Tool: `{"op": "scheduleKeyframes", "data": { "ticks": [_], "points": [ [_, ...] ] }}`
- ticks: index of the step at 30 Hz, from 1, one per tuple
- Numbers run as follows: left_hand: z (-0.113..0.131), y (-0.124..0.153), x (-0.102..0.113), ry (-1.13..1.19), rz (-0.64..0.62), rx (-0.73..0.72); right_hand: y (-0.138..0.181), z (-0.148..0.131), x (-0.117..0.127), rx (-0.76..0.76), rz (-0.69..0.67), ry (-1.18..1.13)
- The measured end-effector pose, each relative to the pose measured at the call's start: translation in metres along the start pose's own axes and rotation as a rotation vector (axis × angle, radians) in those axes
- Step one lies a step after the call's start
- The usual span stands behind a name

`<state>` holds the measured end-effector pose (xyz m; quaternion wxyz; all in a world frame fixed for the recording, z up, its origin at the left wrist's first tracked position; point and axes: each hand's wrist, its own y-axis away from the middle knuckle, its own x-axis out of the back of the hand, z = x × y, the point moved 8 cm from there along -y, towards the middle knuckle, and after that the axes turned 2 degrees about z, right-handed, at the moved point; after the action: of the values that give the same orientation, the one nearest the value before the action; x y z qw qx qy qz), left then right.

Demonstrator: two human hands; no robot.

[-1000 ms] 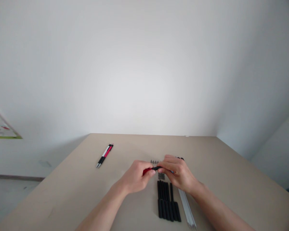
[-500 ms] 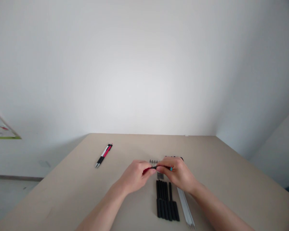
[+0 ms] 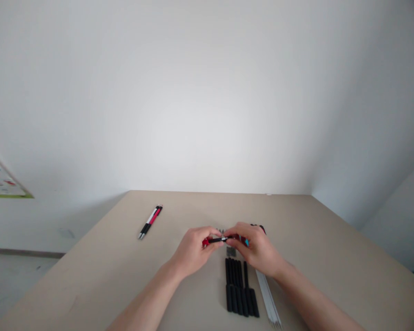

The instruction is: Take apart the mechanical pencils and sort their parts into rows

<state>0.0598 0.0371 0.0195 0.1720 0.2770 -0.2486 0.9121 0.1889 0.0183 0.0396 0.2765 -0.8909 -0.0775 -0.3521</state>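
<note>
Between my two hands, above the middle of the table, lies a pen part (image 3: 215,240) with a black section and a red end. My left hand (image 3: 197,250) pinches it near its red end. Fingers of my right hand (image 3: 251,243) are closed on its other side, where a bit of red and blue shows; the exact joint is hidden by the fingertips. Under and in front of the hands are small springs (image 3: 231,252), rows of black pen grips and barrels (image 3: 240,289), and white refills (image 3: 269,301). Small metal tips (image 3: 221,231) show behind the fingers.
Two pens (image 3: 150,222), one white and black, one red and black, lie side by side on the left of the table (image 3: 106,266). Black parts (image 3: 258,227) peek out behind my right hand. A white wall (image 3: 214,101) stands behind the table.
My hands stay together over the same spot. My fingers have shifted along the pen part, so more of its black and red sections now shows between them.
</note>
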Motion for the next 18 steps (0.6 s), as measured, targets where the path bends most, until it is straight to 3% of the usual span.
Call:
{"op": "scheduleKeyframes", "data": {
  "ticks": [8, 14, 18],
  "points": [
    [0.003, 0.000, -0.001, -0.064, -0.074, 0.011, 0.000, -0.003, -0.012, 0.004, -0.050, -0.031],
    [-0.001, 0.001, -0.006, 0.153, -0.147, 0.108, 0.001, 0.007, -0.014, -0.108, -0.012, -0.144],
    [-0.002, 0.004, -0.011, 0.243, -0.283, 0.148, 0.000, 0.009, -0.007, -0.103, 0.046, -0.064]
  ]
}}
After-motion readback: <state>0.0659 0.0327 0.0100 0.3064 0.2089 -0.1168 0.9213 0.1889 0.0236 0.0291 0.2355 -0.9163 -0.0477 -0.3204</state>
